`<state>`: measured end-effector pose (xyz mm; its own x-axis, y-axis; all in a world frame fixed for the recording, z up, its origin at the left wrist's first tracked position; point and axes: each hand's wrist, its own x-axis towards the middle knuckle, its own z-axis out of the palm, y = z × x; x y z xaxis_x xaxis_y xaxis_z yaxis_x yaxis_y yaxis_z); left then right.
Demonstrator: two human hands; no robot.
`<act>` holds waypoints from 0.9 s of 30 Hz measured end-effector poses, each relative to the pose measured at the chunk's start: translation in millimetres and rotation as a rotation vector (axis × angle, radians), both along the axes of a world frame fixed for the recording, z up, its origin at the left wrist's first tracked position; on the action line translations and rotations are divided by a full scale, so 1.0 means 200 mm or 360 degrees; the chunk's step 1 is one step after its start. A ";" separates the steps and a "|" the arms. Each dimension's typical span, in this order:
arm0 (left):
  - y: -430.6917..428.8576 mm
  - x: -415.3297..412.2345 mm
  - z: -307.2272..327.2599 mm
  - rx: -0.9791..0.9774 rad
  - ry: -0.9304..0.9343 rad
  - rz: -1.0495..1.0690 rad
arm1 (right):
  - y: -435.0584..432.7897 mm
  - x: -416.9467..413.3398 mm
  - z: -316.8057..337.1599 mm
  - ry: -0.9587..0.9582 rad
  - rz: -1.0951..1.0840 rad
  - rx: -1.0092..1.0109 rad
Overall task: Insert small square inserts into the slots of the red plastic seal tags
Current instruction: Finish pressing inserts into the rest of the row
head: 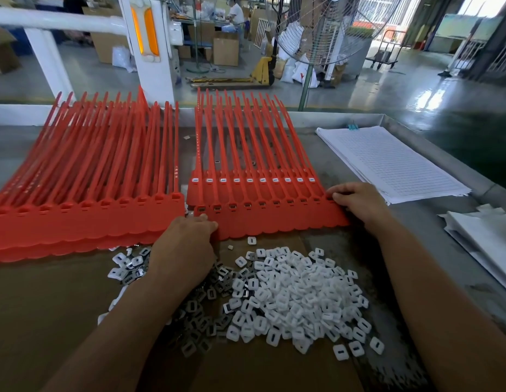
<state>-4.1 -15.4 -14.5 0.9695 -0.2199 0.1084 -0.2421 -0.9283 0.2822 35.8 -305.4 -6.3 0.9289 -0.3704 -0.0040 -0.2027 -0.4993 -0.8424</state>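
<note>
Both hands frame the right strip of red seal tags [274,219] on the desk [432,236]: left hand [186,241] pinches its near-left corner, right hand [356,199] presses the far end, fingers curled. Back row shows white inserts seated, front slots look dark-filled; the left stack [85,222] seems empty, and the insert pile [297,295] is plentiful.

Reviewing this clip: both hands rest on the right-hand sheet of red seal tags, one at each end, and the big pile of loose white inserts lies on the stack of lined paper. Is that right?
Not quite. The head view shows the pile of white inserts on the brown cardboard in front of the tags, not on the lined paper, which sits bare to the right. The rest holds: the left hand and right hand rest at opposite ends of the right-hand sheet of red seal tags.
</note>
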 end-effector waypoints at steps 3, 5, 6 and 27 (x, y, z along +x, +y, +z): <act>0.00 0.00 0.00 -0.0020 0.0006 0.0000 | 0.02 -0.04 0.04 -0.0154 -0.0076 -0.0138; 0.01 0.00 0.00 -0.0035 -0.0006 -0.0004 | 0.05 -0.09 0.09 -0.0274 -0.0046 -0.0203; 0.01 0.00 0.00 -0.0034 -0.0005 -0.0008 | 0.08 -0.11 0.12 -0.0301 0.0036 -0.0201; 0.01 0.00 0.00 0.0002 -0.0039 -0.0001 | 0.34 -0.21 0.16 0.0466 0.1437 -0.0627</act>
<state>-3.9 -14.2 -14.8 0.9664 -0.2208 0.1318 -0.2497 -0.9284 0.2752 -5.7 -237.9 24.8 0.8438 0.4419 -0.3046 0.2142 -0.7977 -0.5638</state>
